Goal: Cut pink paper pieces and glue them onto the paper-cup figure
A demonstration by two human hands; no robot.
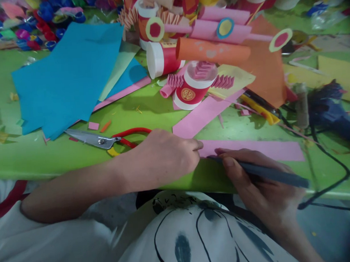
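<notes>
A pink paper strip (252, 150) lies along the table's near edge. At its left end my left hand (167, 158) is closed, its curled fingers pressed on the paper. My right hand (256, 177) is closed round a dark grey marker (271, 173), whose tip meets the strip's lower edge close to my left fingers. Red-handled scissors (102, 140) lie partly open to the left, their handles partly behind my left hand. A second pink strip (203, 114) slants away above my hands, towards a red-and-white paper cup (189, 91) with folded pink paper arms.
Blue paper sheets (69, 74) spread across the left. A blue glue gun (335, 111) and its black cable (331, 154) lie at the right, near a yellow-and-black cutter (260, 107). Rolled paper figures, including an orange tube (212, 51), crowd the back. Small paper scraps dot the green table (144, 103).
</notes>
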